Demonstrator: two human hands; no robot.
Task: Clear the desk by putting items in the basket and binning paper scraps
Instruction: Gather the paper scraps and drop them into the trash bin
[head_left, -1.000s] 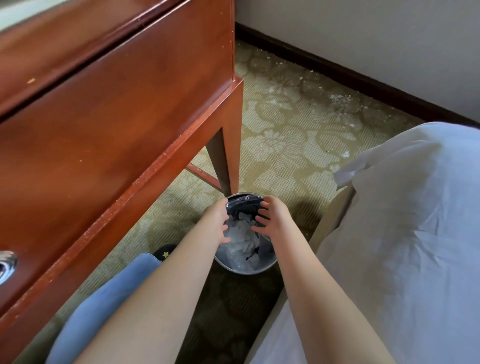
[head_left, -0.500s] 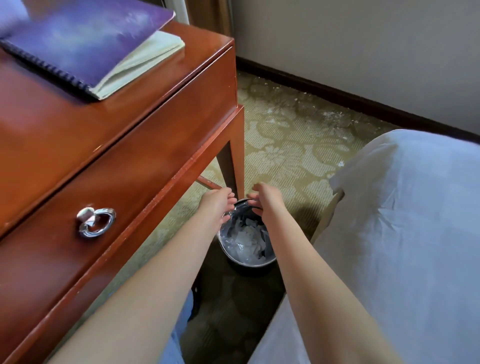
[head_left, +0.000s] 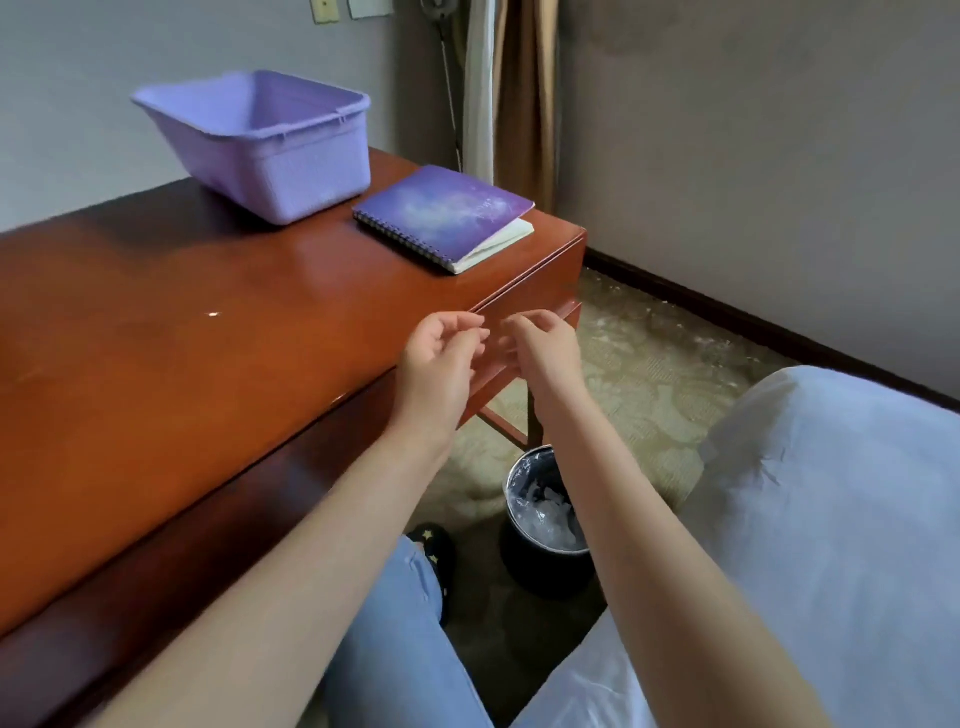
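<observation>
Polished red-brown wood fills the left half of the view: the desk (head_left: 208, 322), its top bare near the front except for a tiny pale speck (head_left: 213, 314). At its far end stands an empty lilac basket (head_left: 270, 150), and just beside it, near the right corner, lies a closed spiral notebook (head_left: 441, 213) with a purple cover.

Both hands hang in the air in front of the desk's right front edge, close together, fingertips pointing toward each other. The left hand (head_left: 441, 358) has its fingers loosely curled, thumb near the forefinger, with nothing visible in it. The right hand (head_left: 545, 348) is likewise relaxed and half-curled, holding nothing; its fingertips are blurred, so I cannot tell whether the two hands touch.

Below the right forearm, on the patterned carpet (head_left: 649, 374) by the desk leg, stands a dark round bin (head_left: 540, 566) with a clear liner and white paper scraps (head_left: 550, 512) inside. A white-sheeted bed (head_left: 831, 519) fills the right side.
</observation>
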